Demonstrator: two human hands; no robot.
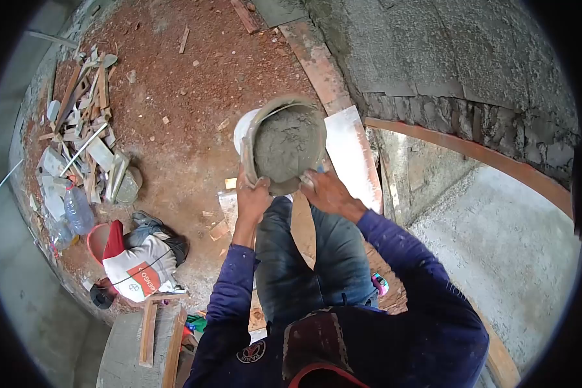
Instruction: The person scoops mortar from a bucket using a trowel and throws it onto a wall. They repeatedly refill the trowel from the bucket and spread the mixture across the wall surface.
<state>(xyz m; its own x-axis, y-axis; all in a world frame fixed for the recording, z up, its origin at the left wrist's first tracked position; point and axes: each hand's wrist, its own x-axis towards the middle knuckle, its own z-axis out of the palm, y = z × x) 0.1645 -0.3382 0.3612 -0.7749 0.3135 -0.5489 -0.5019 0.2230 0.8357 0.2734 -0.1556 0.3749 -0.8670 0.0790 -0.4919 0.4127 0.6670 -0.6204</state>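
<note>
Both my hands hold a bucket [244, 129] of wet grey mortar [288, 145] in front of my legs, its open top facing me. Its outside is pale, and mortar coats the rim. My left hand [253, 199] is closed on the near-left rim, with the thumb over the edge. On the near-right side, my right hand [331, 192] is closed around the rim, and a small blue bit shows by its fingers. The underside of the bucket is hidden.
Wood scraps and rubble [87, 129] lie left, near a clear plastic bottle [79, 210] and a printed white-and-red cloth or bag [142, 268]. A white board [352, 152] lies right, beside a curved edge [472, 149] above a lower concrete surface [498, 226].
</note>
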